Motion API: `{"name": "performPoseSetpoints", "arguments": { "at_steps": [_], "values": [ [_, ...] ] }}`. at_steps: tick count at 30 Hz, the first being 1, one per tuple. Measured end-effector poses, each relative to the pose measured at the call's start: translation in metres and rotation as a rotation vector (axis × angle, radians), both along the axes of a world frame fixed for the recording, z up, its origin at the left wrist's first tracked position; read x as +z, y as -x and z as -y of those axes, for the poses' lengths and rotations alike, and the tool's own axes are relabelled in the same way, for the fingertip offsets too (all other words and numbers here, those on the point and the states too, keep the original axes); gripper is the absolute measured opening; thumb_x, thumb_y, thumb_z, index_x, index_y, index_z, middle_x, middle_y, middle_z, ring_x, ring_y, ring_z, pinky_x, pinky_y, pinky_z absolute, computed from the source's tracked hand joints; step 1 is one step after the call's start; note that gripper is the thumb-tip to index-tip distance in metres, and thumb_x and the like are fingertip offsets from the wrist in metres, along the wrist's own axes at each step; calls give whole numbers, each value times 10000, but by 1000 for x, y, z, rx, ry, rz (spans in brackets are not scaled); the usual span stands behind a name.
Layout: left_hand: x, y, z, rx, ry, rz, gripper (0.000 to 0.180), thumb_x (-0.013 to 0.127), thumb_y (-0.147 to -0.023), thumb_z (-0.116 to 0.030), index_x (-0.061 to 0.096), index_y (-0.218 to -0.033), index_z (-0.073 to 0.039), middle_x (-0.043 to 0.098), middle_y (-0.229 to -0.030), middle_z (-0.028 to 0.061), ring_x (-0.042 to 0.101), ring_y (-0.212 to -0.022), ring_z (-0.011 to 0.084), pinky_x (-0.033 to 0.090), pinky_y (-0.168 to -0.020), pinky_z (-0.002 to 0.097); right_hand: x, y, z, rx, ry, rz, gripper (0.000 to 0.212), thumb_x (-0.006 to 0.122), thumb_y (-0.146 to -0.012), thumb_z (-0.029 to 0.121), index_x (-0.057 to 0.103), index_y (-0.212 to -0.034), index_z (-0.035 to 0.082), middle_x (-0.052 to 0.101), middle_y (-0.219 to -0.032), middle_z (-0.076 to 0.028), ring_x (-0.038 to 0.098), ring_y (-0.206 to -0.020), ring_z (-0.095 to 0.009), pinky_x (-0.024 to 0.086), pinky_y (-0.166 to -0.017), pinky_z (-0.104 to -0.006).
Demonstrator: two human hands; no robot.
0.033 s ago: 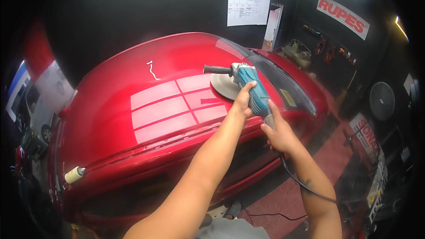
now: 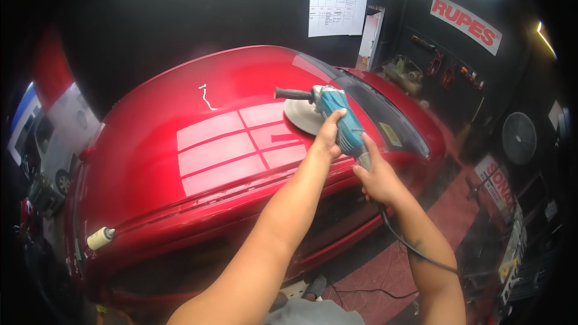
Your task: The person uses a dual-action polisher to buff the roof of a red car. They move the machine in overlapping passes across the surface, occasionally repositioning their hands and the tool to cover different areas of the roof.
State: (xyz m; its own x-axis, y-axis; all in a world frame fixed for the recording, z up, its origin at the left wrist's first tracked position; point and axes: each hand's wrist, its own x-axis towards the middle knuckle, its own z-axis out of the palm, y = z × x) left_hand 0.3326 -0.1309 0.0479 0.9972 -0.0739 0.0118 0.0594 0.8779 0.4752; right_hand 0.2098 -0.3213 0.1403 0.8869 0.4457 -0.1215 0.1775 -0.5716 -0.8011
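A teal rotary polisher (image 2: 342, 117) with a round pale pad (image 2: 301, 118) rests on the glossy red car roof (image 2: 144, 120), towards the windscreen side. My left hand (image 2: 330, 136) is wrapped round the polisher's body, just behind its head. Further back, my right hand (image 2: 378, 176) grips the rear handle, where the black cord (image 2: 415, 254) comes out and runs along my right forearm. The black side handle (image 2: 293, 94) points left with no hand on it. A thin white squiggle of liquid (image 2: 206, 97) lies on the roof, left of the pad.
A cream bottle (image 2: 100, 238) lies on the car at the near left. Below the car, the cord trails over a reddish tiled floor (image 2: 376, 274). Along the right wall stand a round fan (image 2: 519, 137) and hanging tools. Another vehicle (image 2: 66, 126) is at the far left.
The polisher and both hands have shifted very slightly left. My grip is the same, and the white squiggle and the bottle stay in place.
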Motion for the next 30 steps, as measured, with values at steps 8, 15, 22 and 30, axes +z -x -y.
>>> {"name": "performPoseSetpoints", "arguments": {
  "at_steps": [8,15,22,30],
  "values": [
    [-4,32,-56,287,-93,2,468,795,-975,-302,600,-1329,-67,716,-1099,112,755,-955,286,668,-895,480,-9,-4,-26,195,-7,-31,913,672,-1096,179,104,-1808,243,746,-1131,-267,780,-789,-351,651,-718,-495],
    [-7,144,-112,382,-124,84,618,725,-1010,-397,545,-1487,-47,735,-1203,193,774,-1062,352,675,-928,525,-32,45,-66,477,-108,152,893,676,-1090,185,128,-1795,164,699,-1303,-390,687,-1271,-560,539,-1101,-581],
    [-11,246,-162,654,-108,85,726,729,-993,-549,586,-1396,38,720,-1227,223,750,-1127,382,665,-950,544,-13,76,-120,766,5,50,882,645,-1097,145,116,-1800,197,693,-1335,-354,698,-1239,-528,549,-1069,-599],
    [-18,290,-157,716,-142,98,733,709,-1002,-538,577,-1404,61,734,-1199,223,757,-1086,381,656,-966,535,-17,96,-124,851,113,93,945,674,-1083,144,81,-1814,235,667,-1346,-338,718,-1184,-519,573,-1026,-604]
  ]
}}
